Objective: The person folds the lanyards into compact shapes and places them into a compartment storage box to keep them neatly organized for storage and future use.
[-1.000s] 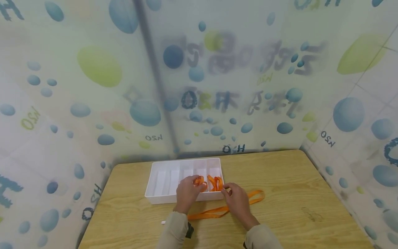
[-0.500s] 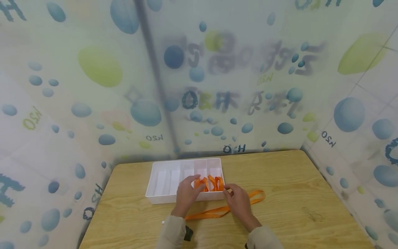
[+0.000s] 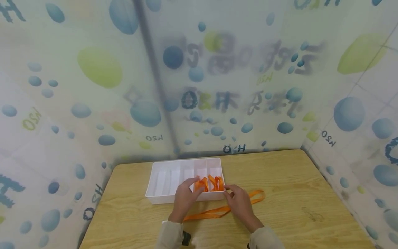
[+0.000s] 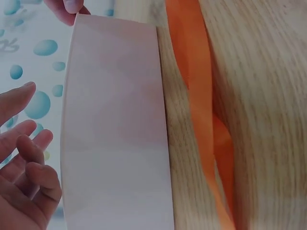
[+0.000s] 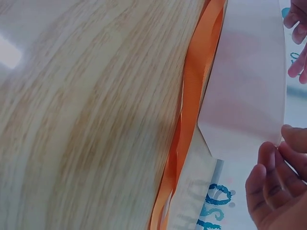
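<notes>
A white divided tray [image 3: 161,199] sits near the back of the table. Its two rightmost compartments hold coiled orange straps; one coil [image 3: 216,183] lies at the right end, the other coil [image 3: 203,184] beside it. Over the front rim, my left hand [image 3: 184,199] is at the second coil, its thumb and fingers spread and loosely bent. The left wrist view shows nothing gripped in that hand. My right hand [image 3: 239,204] pinches the tray's front right corner, clearest in the right wrist view. A long orange strap [image 3: 214,212], looped like a lanyard, lies in front, passing behind my right hand.
The wooden table [image 3: 295,207] extends to both sides and toward me. Patterned curtain-like walls [image 3: 248,114] close it in at the back and sides. The tray's compartments left of the coils show bare white bottoms.
My left hand has drawn slightly left and back from the coil in the second compartment, its fingers leaving it. The right hand stays at the tray's corner.
</notes>
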{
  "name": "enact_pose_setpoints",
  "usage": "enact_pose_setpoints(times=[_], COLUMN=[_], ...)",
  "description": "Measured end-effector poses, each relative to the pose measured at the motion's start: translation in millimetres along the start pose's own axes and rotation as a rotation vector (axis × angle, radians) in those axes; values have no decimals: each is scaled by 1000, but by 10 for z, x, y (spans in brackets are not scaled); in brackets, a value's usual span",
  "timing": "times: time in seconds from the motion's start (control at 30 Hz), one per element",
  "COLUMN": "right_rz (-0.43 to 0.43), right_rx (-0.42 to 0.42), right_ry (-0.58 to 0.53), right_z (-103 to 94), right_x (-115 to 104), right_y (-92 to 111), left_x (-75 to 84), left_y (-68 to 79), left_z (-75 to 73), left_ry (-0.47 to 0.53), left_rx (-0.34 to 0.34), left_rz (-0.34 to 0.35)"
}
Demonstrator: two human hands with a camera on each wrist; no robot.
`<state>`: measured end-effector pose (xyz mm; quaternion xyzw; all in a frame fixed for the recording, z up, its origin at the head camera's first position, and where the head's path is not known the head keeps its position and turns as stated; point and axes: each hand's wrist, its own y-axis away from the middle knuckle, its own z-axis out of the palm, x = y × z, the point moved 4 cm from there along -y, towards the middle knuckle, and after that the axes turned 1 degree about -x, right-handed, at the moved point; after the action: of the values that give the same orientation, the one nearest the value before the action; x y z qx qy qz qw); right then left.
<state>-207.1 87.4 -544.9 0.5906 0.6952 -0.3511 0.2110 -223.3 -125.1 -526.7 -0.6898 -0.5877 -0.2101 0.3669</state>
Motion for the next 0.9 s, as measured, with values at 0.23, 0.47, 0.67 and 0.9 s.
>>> enact_pose_setpoints(times=[0.23, 0.47, 0.67, 0.9], right_rz=[-30, -58, -89, -89], right_rx=[-4, 5, -21, -49], right_ry=[-2, 8, 19, 22], right_z=[-55, -124, -147, -163], right_x=[14, 50, 65, 124], right_y=[40, 73, 130, 212], left_x=[22, 41, 11, -16], left_y=[105, 196, 269, 384], left_z=[14, 29, 53, 96], left_ry=[-3, 8, 28, 73], left_rx=[-32, -25, -50, -125], left_rz=[10, 36, 31, 74])
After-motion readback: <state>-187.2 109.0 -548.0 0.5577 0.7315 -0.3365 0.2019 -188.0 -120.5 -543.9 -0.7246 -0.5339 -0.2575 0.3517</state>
